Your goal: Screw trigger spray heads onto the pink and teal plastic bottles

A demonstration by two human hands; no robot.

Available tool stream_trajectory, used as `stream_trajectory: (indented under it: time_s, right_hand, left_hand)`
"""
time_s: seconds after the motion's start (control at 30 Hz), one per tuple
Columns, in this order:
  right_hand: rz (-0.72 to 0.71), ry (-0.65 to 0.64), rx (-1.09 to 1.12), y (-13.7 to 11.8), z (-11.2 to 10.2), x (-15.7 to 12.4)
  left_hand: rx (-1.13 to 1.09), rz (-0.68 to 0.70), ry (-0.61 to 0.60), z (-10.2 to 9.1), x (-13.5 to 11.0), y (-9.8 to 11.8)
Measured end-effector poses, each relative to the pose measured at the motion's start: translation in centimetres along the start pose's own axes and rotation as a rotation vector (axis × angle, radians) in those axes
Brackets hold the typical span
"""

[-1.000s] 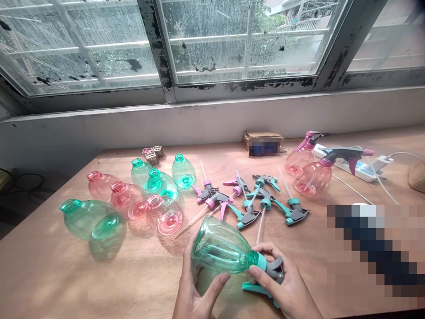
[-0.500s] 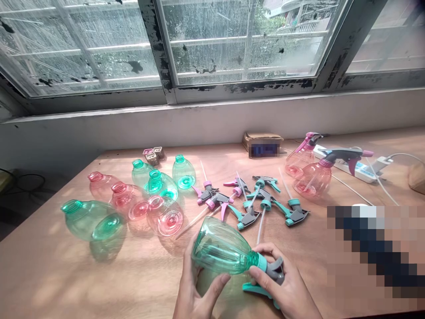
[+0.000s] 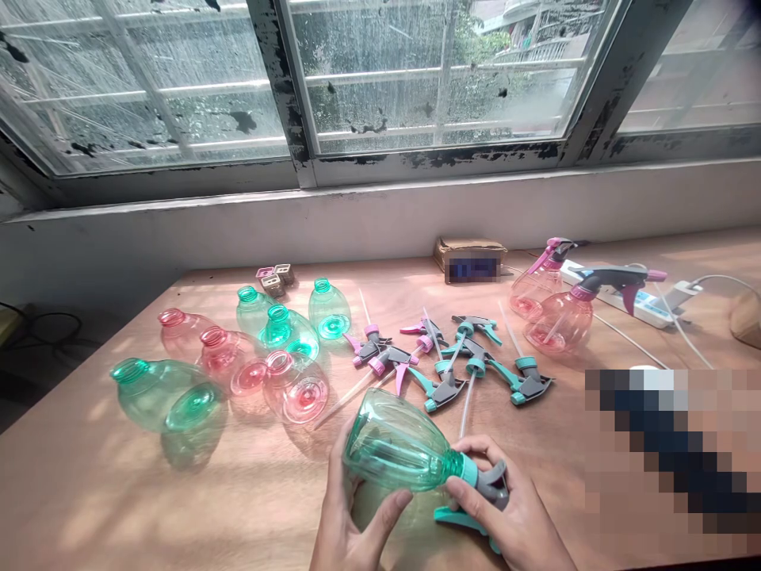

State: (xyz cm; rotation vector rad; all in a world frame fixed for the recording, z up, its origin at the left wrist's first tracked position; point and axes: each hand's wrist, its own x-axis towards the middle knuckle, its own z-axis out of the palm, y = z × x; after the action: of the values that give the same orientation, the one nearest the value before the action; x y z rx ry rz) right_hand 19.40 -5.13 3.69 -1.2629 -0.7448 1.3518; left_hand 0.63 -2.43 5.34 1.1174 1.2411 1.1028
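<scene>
A clear green spray bottle [image 3: 395,446] lies tilted over the wooden table [image 3: 89,492], its base toward the window. My left hand [image 3: 350,523] wraps round the bottle's body. My right hand [image 3: 511,515] is closed on the grey and teal trigger head [image 3: 484,492] fitted at the bottle's neck. Beyond them, several loose trigger heads [image 3: 443,361] with dip tubes lie in the middle of the table.
Several open green and pink bottles [image 3: 238,365] lie at the left. Two pink bottles with spray heads [image 3: 562,305] stand at the back right, beside a white power strip [image 3: 642,301] and cables. A small cardboard box [image 3: 469,255] sits by the wall.
</scene>
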Motion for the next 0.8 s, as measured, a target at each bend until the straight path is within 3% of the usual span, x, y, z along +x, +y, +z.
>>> stream_trajectory:
  time_s: [0.8]
  right_hand:
    - [-0.002, 0.005, 0.001, -0.07, 0.06, 0.02]
  left_hand:
    - [0.001, 0.009, 0.014, 0.02, 0.0, -0.1]
